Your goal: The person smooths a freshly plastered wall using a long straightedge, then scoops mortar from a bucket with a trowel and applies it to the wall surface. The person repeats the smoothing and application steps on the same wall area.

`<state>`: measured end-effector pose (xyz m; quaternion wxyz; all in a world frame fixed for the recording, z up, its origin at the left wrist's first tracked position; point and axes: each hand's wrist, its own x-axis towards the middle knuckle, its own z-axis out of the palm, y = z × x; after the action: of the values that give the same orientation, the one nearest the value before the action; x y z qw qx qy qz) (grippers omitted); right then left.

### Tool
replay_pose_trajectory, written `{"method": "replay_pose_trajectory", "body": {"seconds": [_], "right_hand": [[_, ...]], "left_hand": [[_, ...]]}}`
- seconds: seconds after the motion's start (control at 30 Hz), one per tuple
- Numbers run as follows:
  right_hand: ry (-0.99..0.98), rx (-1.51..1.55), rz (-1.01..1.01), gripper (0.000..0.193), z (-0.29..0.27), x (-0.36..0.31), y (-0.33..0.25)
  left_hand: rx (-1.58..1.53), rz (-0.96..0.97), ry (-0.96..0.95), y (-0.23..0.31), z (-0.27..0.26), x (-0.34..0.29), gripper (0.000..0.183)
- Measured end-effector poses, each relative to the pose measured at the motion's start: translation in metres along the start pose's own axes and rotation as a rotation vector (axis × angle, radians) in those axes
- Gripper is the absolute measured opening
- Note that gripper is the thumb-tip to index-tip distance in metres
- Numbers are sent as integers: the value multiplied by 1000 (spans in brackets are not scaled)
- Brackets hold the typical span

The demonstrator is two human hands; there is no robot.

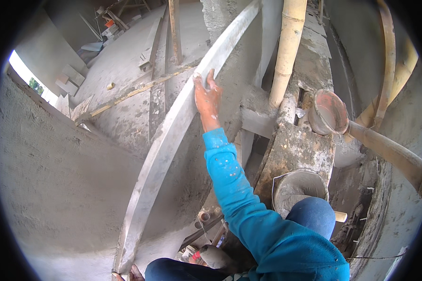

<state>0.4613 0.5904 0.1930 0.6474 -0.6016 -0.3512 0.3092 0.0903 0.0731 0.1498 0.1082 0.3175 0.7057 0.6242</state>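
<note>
A long grey straightedge [166,133], smeared with mortar, runs in a slant from the bottom left to the top centre along a rendered wall [75,173]. My right hand [208,99], in a blue sleeve, grips its upper part, with fingers over the edge. At the lower end, my left hand [135,273] is closed around the bar; only some of its fingers show, the rest being cut off by the picture's edge. A bucket [295,183] with grey mortar stands beside my knee on a crusted plank [297,147].
A second bucket [330,112], reddish inside, sits farther along the plank. Bamboo poles [288,51] rise beside it and cross at the right [384,147]. Timber [140,90] lies across the opening at the left. Below me is a grey, red-tipped object [211,256].
</note>
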Motion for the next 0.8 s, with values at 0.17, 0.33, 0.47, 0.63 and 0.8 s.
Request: {"method": "replay_pose_trajectory", "body": {"seconds": [0.17,0.33,0.47,0.63,0.8], "right_hand": [[-39,38,190,75,-17,-5,123],[-118,296,448,78,-23,-24,158],[-112,251,403,77,-19,-16,154],[-72,249,166,75,-9,7,92],[-37,274,117,74,-6,15,57]], "left_hand": [[-74,-385,98,-26,11,-5,65],[-483,-696,152,-50,16,7,53],[-521,-772,155,-50,1,4,50],[-419,-530,302,71,60,-5,56],[-488,-589,300,44,17,26,100]]}}
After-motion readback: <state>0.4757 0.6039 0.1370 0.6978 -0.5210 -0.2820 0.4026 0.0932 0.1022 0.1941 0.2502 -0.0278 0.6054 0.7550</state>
